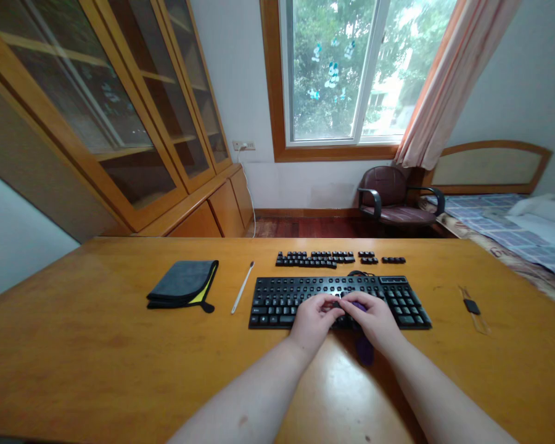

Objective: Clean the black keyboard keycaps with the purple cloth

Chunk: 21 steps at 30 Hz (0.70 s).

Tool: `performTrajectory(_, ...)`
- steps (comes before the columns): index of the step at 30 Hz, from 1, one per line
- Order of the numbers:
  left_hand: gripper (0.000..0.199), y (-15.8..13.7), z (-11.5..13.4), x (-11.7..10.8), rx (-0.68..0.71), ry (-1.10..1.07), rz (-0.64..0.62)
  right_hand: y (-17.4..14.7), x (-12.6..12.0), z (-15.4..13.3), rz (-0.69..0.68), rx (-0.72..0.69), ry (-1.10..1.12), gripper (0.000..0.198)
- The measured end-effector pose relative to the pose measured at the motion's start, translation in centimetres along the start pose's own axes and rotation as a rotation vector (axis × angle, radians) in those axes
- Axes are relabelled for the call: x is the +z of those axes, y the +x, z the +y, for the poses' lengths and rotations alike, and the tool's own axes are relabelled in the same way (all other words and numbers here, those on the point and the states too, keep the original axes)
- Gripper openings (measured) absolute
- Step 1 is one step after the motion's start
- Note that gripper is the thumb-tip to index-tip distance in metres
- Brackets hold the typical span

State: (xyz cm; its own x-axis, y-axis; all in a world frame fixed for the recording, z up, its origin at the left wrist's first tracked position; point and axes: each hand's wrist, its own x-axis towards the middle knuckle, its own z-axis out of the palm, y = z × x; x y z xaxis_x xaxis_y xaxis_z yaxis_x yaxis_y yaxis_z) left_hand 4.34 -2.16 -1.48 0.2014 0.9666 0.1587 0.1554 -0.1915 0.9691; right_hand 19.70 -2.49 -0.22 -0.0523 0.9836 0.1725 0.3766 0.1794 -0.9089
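Over the black keyboard [277,302], my left hand [315,317] pinches a small dark piece, probably a keycap [337,304], at its fingertips. My right hand [372,317] meets it there, closed on a purple cloth [364,350] that hangs down past the keyboard's front edge. Its fingertips touch the same small piece. The keyboard's upper rows lack their caps, while the lower rows and number pad still carry theirs. Behind the keyboard, loose black keycaps [305,260] lie in rows on the table. My hands hide part of the keyboard's middle.
A folded grey cloth [180,282] and a white toothbrush-like brush [243,288] lie left of the keyboard on the wooden table [97,357]. To the right is a keycap puller with wire loops [472,307]. Beyond the table stand a chair [388,191] and a bed [527,228].
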Motion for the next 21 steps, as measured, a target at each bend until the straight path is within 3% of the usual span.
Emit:
performTrajectory(8,0.03,0.5,-0.8,0.5,-0.071,-0.229,0.126,-0.1,-0.7,0.8,0.05,-0.187,0.104,0.026)
performTrajectory(13,0.021,-0.2,-0.4,0.1,0.081,-0.24,-0.028,-0.3,-0.1,0.6,0.02,-0.155,0.296,0.029)
performTrajectory(17,0.024,-0.6,-0.4,0.3,0.067,-0.223,-0.191,-0.3,0.7,0.6,0.174,-0.084,0.29,0.017)
performTrajectory(21,0.023,-0.4,-0.4,0.5,0.057,-0.232,-0.144,-0.2,0.7,0.6,0.251,-0.019,0.25,0.026)
